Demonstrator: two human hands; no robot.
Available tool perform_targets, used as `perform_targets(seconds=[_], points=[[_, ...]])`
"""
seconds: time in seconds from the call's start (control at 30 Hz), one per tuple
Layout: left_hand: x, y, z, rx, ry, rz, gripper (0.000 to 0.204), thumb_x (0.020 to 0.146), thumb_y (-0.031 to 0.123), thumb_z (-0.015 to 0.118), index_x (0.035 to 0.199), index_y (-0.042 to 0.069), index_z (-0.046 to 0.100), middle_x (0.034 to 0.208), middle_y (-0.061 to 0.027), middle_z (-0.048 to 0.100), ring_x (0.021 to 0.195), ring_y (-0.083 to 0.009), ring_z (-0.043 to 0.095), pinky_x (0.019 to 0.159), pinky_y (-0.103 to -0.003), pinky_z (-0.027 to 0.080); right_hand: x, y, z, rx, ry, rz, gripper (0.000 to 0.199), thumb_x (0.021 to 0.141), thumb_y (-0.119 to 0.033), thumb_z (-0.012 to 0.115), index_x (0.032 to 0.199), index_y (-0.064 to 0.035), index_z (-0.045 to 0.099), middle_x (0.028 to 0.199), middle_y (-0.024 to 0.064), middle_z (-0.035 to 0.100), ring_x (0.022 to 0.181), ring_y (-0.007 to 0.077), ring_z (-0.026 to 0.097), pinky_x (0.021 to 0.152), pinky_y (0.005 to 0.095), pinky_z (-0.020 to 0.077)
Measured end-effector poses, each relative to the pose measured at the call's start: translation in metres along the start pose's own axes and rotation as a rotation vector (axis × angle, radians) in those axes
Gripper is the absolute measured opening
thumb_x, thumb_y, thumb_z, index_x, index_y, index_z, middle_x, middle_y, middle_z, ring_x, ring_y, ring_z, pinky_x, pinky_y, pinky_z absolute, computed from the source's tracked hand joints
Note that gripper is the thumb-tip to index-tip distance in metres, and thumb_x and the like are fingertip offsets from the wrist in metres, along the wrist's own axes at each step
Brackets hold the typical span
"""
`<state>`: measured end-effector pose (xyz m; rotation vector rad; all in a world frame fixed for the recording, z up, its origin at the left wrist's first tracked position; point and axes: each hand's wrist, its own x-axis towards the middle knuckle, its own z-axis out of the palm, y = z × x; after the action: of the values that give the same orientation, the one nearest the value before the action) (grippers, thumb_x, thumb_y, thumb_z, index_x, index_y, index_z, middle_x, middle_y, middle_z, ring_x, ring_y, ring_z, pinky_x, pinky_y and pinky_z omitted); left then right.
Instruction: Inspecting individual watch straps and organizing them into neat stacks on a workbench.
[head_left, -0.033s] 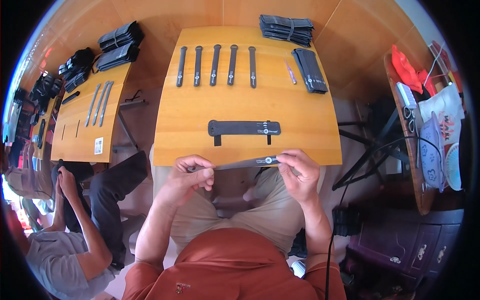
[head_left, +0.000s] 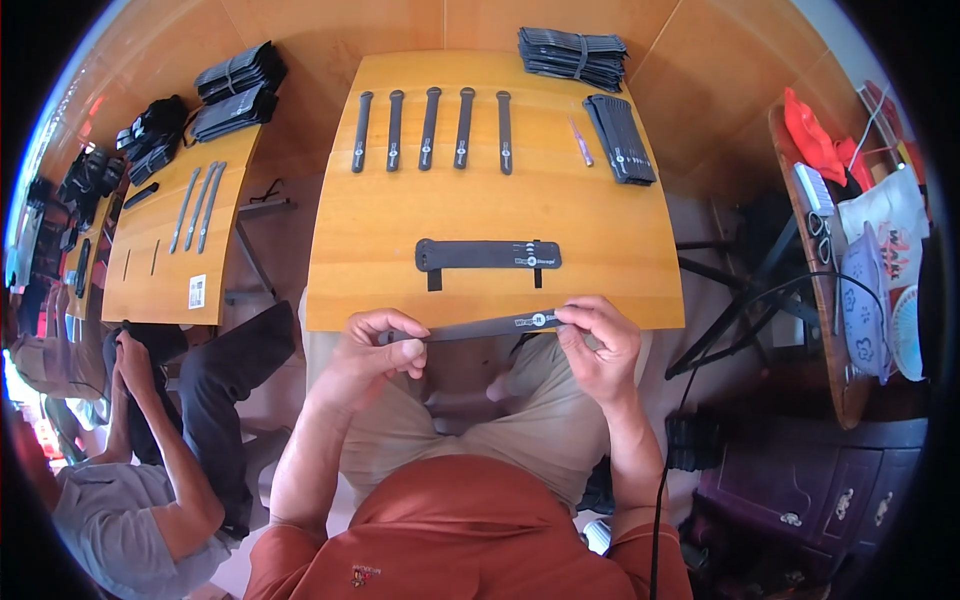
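A dark grey strap [head_left: 480, 326] with white print is stretched between my hands, just off the table's near edge. My left hand [head_left: 378, 355] pinches its left end between thumb and fingers. At the other end, my right hand [head_left: 598, 345] grips it the same way, covering part of the print. Beyond them on the table lies a wider stack of dark straps [head_left: 488, 256], two short black tabs sticking out below it. Farther back, several single straps [head_left: 433, 130] lie side by side, rounded ends pointing away.
On the wooden table [head_left: 380, 215], a pink pen-like tool [head_left: 581, 143] lies beside a fanned strap pile [head_left: 620, 140]; a banded bundle [head_left: 573, 55] sits behind. A person [head_left: 140, 500] sits left at another table [head_left: 160, 290]. At right, a side table holds scissors [head_left: 819, 240] and a red cloth [head_left: 812, 135].
The held strap has tilted slightly, so a little more of its printed face shows. Both hands keep their grip in nearly the same place.
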<state>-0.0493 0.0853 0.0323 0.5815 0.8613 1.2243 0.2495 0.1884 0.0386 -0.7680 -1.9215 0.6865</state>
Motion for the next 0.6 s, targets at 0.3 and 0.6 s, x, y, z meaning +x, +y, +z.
perform_targets(seconds=[0.3, 0.6], points=[[0.024, -0.002, 0.006, 0.433, 0.244, 0.081, 0.013, 0.094, 0.005, 0.076, 0.105, -0.002, 0.073, 0.085, -0.0029, 0.071, 0.076, -0.0071, 0.065, 0.067, -0.022, 0.053, -0.01, 0.02, 0.001, 0.174, 0.088, 0.28, 0.01, 0.093, 0.001, 0.074, 0.102, 0.0044, 0.072, 0.099, 0.0101, 0.07, 0.086, 0.0122, 0.066, 0.073, 0.0233, 0.0533], [0.055, -0.011, -0.006, 0.643, 0.371, 0.139, 0.011, 0.094, 0.003, 0.076, 0.104, 0.0, 0.073, 0.081, 0.0044, 0.065, 0.072, -0.0018, 0.053, 0.063, -0.019, 0.044, -0.006, 0.045, 0.013, 0.203, 0.151, 0.473, 0.014, 0.093, -0.002, 0.076, 0.105, 0.0038, 0.072, 0.093, 0.0041, 0.07, 0.079, 0.0067, 0.062, 0.07, 0.0205, 0.0506]])
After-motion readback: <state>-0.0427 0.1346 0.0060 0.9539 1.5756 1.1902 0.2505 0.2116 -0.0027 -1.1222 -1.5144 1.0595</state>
